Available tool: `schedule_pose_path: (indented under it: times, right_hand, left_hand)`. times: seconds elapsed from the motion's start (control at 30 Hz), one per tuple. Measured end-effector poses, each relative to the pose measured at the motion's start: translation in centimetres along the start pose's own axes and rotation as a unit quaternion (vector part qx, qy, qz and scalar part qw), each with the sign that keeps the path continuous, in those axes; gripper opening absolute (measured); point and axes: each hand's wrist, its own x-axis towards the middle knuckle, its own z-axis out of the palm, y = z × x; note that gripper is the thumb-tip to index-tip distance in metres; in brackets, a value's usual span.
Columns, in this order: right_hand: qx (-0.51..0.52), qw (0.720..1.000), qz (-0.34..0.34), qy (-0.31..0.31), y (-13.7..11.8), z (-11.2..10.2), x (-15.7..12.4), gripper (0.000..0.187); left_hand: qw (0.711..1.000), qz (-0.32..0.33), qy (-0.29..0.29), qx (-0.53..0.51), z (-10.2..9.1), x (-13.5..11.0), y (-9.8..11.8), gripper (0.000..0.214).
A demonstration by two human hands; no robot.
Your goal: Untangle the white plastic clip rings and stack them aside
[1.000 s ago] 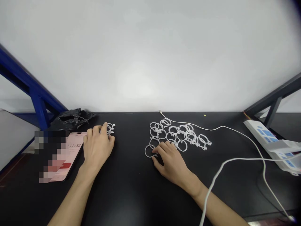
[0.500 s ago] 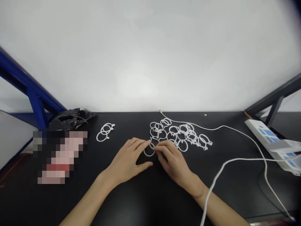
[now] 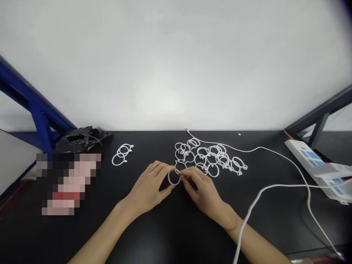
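Observation:
On the black table (image 3: 165,227) both my hands meet at one white plastic ring (image 3: 174,178). My left hand (image 3: 150,189) pinches its left side and my right hand (image 3: 202,189) pinches its right side. The ring sits just above the table surface. Behind my right hand lies a pile of several white rings (image 3: 210,157). A small group of three white rings (image 3: 122,154) lies apart at the left.
A white cable (image 3: 275,187) runs from the table's back edge across the right side. A white power strip (image 3: 319,165) sits at the far right. A crumpled black bag (image 3: 82,137) lies at the back left, with a blurred pink object (image 3: 68,183) in front of it.
My left hand left the small group of rings and moved right to meet my right hand. Both hands now grip one ring pulled from the pile's near edge.

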Motion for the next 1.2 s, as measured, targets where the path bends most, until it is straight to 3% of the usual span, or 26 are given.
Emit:
schedule_pose_path:
  times: [0.17, 0.33, 0.43, 0.57, 0.67, 0.77, 1.2]
  right_hand:
    - [0.021, 1.0, 0.008, -0.005, -0.2, -0.1, 0.0, 0.016]
    - [0.026, 0.999, 0.012, -0.015, -0.1, 0.0, 0.1, 0.014]
    - [-0.019, 1.0, -0.001, -0.02, -0.1, 0.2, 0.2, 0.021]
    - [-0.139, 0.99, 0.013, -0.014, 0.2, 0.5, 0.4, 0.037]
    - [-0.197, 0.98, 0.032, -0.02, 0.6, 0.7, 0.4, 0.029]
    - [-0.212, 0.977, 0.034, -0.014, 0.9, 0.8, 0.2, 0.015]
    - [-0.192, 0.98, 0.052, 0.02, 0.6, 0.6, 0.3, 0.012]
  left_hand:
    - [1.0, 0.0, -0.012, 0.003, 0.1, 0.0, 0.0, 0.049]
    - [1.0, 0.004, -0.01, 0.004, 0.2, 0.1, 0.1, 0.033]
    - [1.0, -0.001, -0.001, 0.026, -0.4, 0.2, -0.3, 0.031]
    - [0.982, -0.098, 0.078, 0.144, -2.1, 0.0, -2.5, 0.03]
    - [0.945, -0.199, 0.118, 0.233, -3.4, -0.7, -4.8, 0.034]
    - [0.923, -0.254, 0.102, 0.272, -4.1, -1.4, -6.4, 0.035]
    - [0.917, -0.276, 0.073, 0.278, -4.5, -2.1, -6.8, 0.05]
